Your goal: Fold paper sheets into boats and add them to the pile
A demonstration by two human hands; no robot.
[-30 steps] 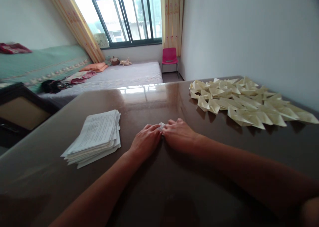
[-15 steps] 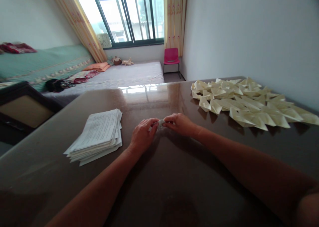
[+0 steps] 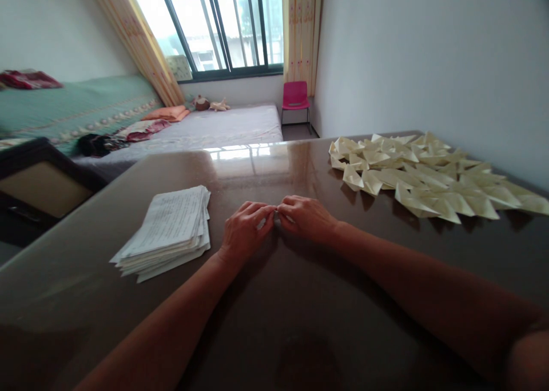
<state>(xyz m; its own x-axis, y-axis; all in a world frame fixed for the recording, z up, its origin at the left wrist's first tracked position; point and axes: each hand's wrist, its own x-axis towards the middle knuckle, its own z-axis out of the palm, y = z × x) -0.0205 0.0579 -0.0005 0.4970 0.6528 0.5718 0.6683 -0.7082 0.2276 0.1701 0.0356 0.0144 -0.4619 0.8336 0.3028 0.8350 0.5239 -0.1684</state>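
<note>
My left hand (image 3: pixel 247 226) and my right hand (image 3: pixel 307 216) meet fingertip to fingertip above the middle of the brown table. Both are closed in a pinch, thumb against the fingers. The small piece of folded paper between them is almost wholly covered by the fingertips, so its shape cannot be made out. To the left of my left hand lies a stack of printed paper sheets (image 3: pixel 169 225), its edges uneven. Beyond my right hand, many cream folded paper pieces (image 3: pixel 407 176) with pointed ends spread over the table's right side.
The glossy brown table (image 3: pixel 266 322) reflects the window (image 3: pixel 223 31). A dark wooden chair (image 3: pixel 43 191) stands at its left edge. Farther back are a bed (image 3: pixel 231 127) with cloths and toys, and a pink chair (image 3: pixel 295 96). A white wall (image 3: pixel 429 65) runs along the right.
Half a second ago the small folded paper showed between my hands with a gap around it. My fingertips have since come together and cover it. Stack and cream pieces stay put.
</note>
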